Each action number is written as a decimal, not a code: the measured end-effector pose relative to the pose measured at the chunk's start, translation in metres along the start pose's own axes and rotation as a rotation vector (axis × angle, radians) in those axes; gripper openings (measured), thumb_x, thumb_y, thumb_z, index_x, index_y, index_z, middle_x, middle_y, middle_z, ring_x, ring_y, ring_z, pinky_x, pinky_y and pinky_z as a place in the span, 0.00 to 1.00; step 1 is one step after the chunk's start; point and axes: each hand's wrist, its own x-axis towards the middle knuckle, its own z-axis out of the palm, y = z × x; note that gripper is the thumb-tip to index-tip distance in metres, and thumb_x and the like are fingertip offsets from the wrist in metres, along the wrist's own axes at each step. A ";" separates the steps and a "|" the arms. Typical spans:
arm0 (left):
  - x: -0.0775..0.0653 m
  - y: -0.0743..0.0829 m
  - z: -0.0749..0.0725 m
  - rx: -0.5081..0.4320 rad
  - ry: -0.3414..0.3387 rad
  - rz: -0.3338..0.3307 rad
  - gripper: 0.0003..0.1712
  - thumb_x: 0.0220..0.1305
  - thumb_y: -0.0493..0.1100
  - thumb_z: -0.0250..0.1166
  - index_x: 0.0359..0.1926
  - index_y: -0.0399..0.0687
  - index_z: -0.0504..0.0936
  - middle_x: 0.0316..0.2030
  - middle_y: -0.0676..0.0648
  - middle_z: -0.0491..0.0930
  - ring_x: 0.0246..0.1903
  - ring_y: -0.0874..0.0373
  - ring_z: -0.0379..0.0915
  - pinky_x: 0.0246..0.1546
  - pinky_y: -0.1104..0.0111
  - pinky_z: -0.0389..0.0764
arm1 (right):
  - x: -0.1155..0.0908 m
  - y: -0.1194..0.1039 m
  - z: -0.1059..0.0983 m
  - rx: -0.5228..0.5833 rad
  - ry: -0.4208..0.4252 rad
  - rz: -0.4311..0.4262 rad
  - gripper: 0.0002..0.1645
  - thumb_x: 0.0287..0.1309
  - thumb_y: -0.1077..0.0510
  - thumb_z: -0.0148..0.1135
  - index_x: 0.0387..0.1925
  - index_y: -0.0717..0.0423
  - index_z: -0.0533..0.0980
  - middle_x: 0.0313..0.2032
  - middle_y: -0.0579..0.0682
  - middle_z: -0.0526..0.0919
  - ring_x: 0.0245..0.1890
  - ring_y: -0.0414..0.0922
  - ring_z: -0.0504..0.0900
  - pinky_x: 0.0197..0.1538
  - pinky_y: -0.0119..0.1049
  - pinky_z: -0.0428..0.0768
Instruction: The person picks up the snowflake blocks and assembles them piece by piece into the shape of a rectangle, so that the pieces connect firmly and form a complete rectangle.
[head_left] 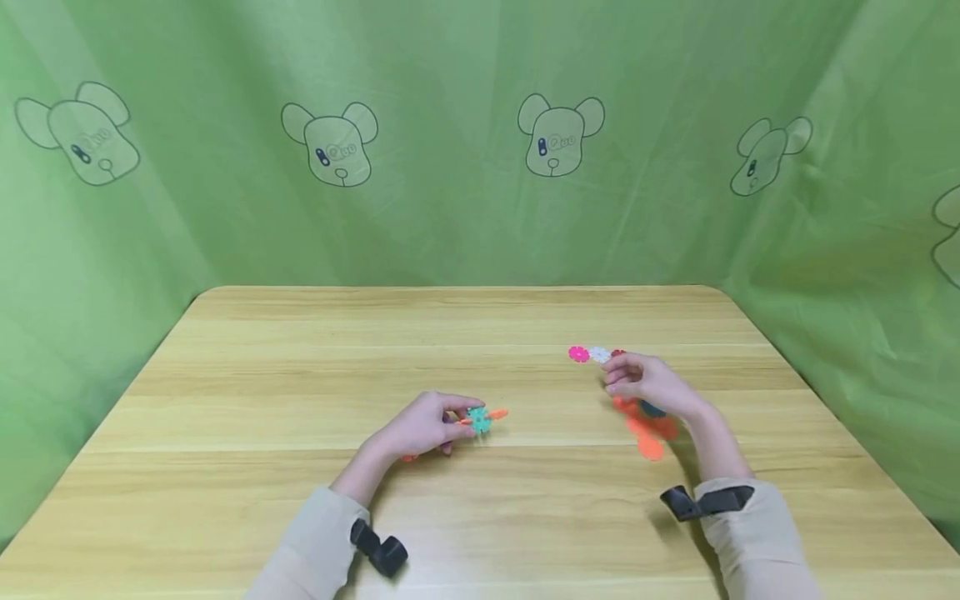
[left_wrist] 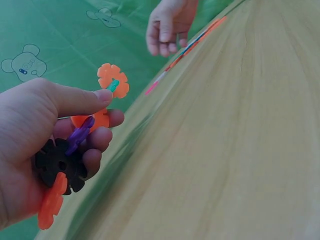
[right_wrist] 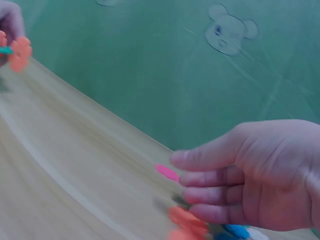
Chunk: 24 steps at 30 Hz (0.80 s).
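Observation:
My left hand (head_left: 423,425) pinches a chain of interlocking flower-shaped plastic discs above the table. In the left wrist view the chain shows an orange disc (left_wrist: 105,75), a teal one (left_wrist: 114,86), a purple one (left_wrist: 80,135), a black one (left_wrist: 59,165) and a red-orange one (left_wrist: 50,205). Another orange disc is partly covered by the fingers. Over loose discs at the right, my right hand (head_left: 656,387) hangs with loosely bent fingers, holding nothing. Beside its fingertips lie pink (head_left: 578,354), white (head_left: 599,354) and red (head_left: 618,352) discs. Several orange discs (head_left: 650,447) and a blue one (head_left: 652,409) lie beneath.
The wooden table (head_left: 247,367) spreads around both hands. A green curtain (head_left: 450,225) with bear-head outlines hangs behind and beside it. Black straps with small cameras circle both sleeves.

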 end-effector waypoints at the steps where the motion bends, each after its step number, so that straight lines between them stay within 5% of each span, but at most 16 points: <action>1: 0.000 0.000 0.000 0.000 -0.001 -0.002 0.25 0.59 0.37 0.64 0.58 0.41 0.74 0.32 0.48 0.78 0.14 0.58 0.69 0.17 0.68 0.74 | -0.002 0.003 -0.003 -0.007 -0.004 0.007 0.29 0.55 0.60 0.63 0.54 0.73 0.65 0.44 0.63 0.74 0.41 0.45 0.75 0.41 0.36 0.80; 10: 0.001 0.000 -0.001 0.007 -0.009 0.000 0.24 0.59 0.37 0.64 0.57 0.40 0.74 0.31 0.47 0.78 0.14 0.58 0.69 0.18 0.69 0.74 | -0.011 0.017 -0.018 -0.174 0.006 0.067 0.27 0.51 0.58 0.68 0.48 0.70 0.70 0.38 0.55 0.74 0.37 0.47 0.72 0.36 0.32 0.75; 24: 0.002 -0.003 0.001 0.026 -0.014 0.003 0.23 0.60 0.36 0.62 0.57 0.41 0.74 0.32 0.49 0.77 0.14 0.60 0.69 0.17 0.70 0.74 | -0.011 0.007 -0.007 -0.345 -0.015 0.019 0.10 0.51 0.63 0.65 0.28 0.60 0.70 0.25 0.50 0.67 0.26 0.46 0.66 0.28 0.36 0.67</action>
